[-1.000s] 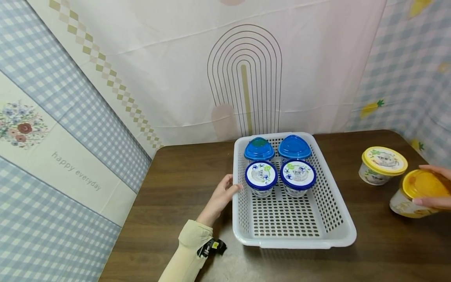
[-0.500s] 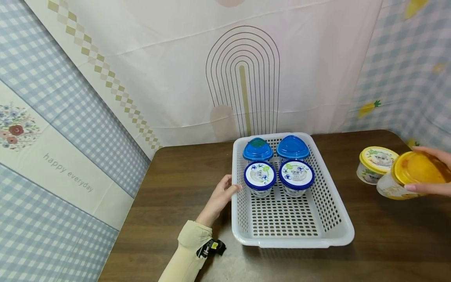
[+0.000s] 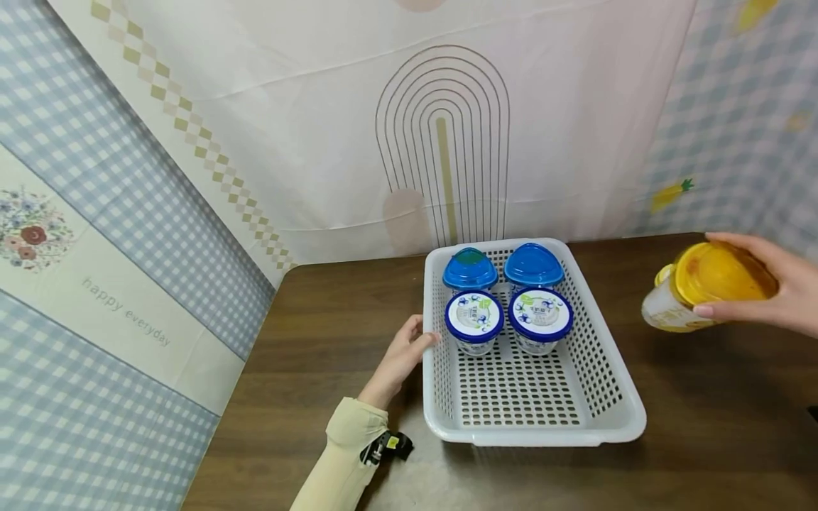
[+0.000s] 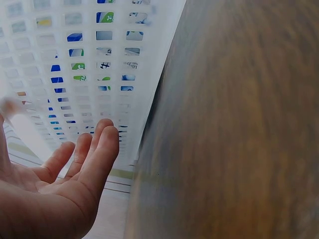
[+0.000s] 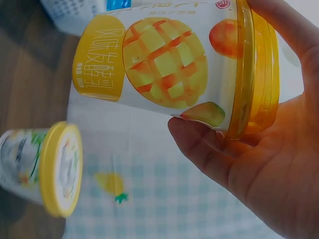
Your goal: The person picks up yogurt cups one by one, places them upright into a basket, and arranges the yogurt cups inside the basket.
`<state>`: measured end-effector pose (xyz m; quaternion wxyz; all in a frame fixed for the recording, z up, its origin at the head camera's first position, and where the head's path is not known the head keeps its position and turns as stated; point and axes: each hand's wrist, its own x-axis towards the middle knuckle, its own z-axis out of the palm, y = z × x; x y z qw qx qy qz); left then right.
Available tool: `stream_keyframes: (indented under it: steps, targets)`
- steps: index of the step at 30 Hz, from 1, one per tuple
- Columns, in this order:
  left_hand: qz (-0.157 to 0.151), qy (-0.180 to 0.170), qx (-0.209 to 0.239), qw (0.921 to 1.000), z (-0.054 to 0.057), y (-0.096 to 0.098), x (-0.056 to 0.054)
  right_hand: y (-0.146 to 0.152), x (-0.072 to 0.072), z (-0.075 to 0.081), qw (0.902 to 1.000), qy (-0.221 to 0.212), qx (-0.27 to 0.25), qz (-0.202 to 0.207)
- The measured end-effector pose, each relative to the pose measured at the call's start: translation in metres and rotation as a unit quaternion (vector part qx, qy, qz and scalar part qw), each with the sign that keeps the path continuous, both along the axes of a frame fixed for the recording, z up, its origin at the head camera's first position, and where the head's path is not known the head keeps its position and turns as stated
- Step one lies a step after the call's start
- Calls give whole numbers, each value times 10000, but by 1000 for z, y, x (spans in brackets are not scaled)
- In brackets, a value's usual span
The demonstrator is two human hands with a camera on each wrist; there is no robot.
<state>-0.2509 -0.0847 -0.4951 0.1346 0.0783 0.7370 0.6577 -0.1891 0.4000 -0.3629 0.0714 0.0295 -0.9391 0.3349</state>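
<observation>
My right hand [image 3: 767,284] grips a yogurt cup [image 5: 164,64] by its translucent yellow lid, tilted and raised above the table. Mango pieces are printed on its white side. Behind it in the head view, a smaller tub with a yellow-rimmed lid [image 5: 65,169] is mostly hidden; the right wrist view shows it standing on the table. My left hand [image 3: 405,351] holds the left rim of a white perforated basket [image 3: 530,438], thumb over the rim and fingers along the outer wall. Inside stand two tubs with white-and-blue lids [image 3: 475,316] and two cups with blue domed lids [image 3: 534,265].
The front half of the basket shows its bare slotted floor [image 3: 520,397]. The brown wooden table [image 3: 332,341] reaches out on both sides. A printed cloth [image 3: 307,128] hangs along the table's back edge, and checked cloth [image 3: 754,142] hangs at the right.
My right hand has lifted the mango yogurt cup and carried it up and to the left, so it covers most of the yellow-lidded tub. The left hand and basket stay put.
</observation>
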Motion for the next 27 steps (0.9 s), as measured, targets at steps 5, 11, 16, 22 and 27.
stream_keyframes:
  steps: [5, 11, 16, 22, 27]
  targets:
    - [30, 10, 109, 9999, -1, 1, -2, -18, -10, 27, 9948, -619, 696, 412]
    - [-62, 4, 141, 9999, -3, 0, -1, -51, -16, 42, 9900, -781, 995, 625]
    - [-93, -11, 161, 9998, -2, 0, -1, -84, -19, 50, 9897, -525, 876, 999]
    - [-55, -69, 150, 9998, -2, 2, -1, -121, -20, 54, 9818, -306, 700, 1740]
    - [-48, -115, 138, 9998, -2, 1, -1, -149, -25, 51, 9717, -292, 529, 2284]
